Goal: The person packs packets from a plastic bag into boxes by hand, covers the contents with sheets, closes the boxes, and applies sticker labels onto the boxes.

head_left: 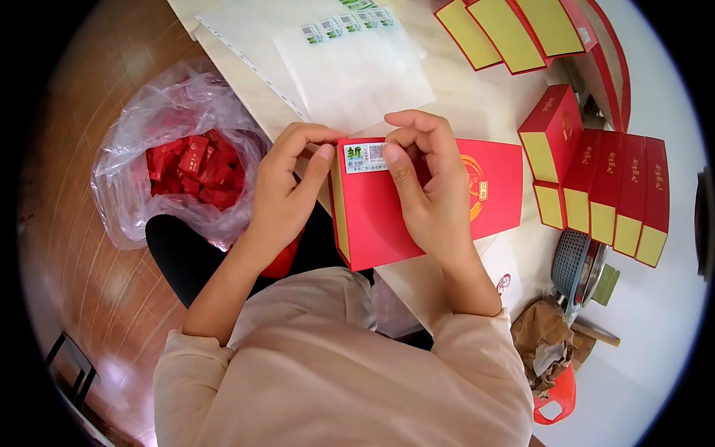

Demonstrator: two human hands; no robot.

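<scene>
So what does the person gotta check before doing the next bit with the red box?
1. Sticker is on the red box: ok, it lies near one corner of the top face.
2. Sticker is pressed flat all over: cannot tell, fingers of the right hand are at its right end.
3. Left hand is by the box: ok, it's at the corner.
4. Fingers are clear of the sticker: not ok, the right hand's are there.
5. More stickers are nearby: ok, there's a row on the white sheet.

Label sheets [357, 83] lie beyond the box [380, 227], a bag [123, 167] of packets [197, 167] left, more boxes [607, 179] right.
</scene>
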